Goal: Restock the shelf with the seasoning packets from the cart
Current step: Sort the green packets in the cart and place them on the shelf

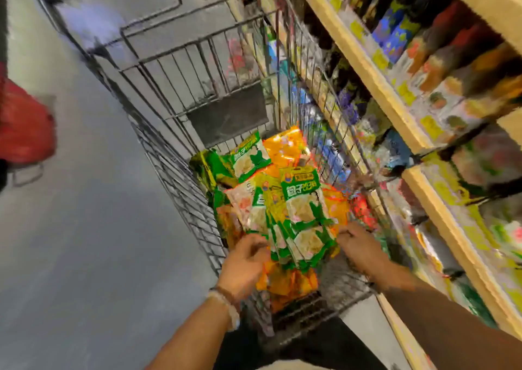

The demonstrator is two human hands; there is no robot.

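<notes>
- Grey floor (84,228) is running down the left, with a blurred red bag (25,126) sitting at its edge, well clear of the work.
- The wire cart (180,92) is standing next, its far half bare and its near end holding the packets (299,208): green ones fanned on top, orange ones underneath.
- The left hand (244,259) is curling its fingers round the fan's left edge and gripping it.
- The right hand (360,245) is reaching in at the fan's right edge; its fingertips are hidden behind the packets, so I cannot tell whether it is gripping.
- The shelf (375,87) is rising on the right, just beside the cart, crowded with blurred bottles (457,39).
- Judging the lift: the packets are looking slick and loose, so squeezing both edges together and squaring the stack first should be keeping them from sliding out on the way to the shelf.
</notes>
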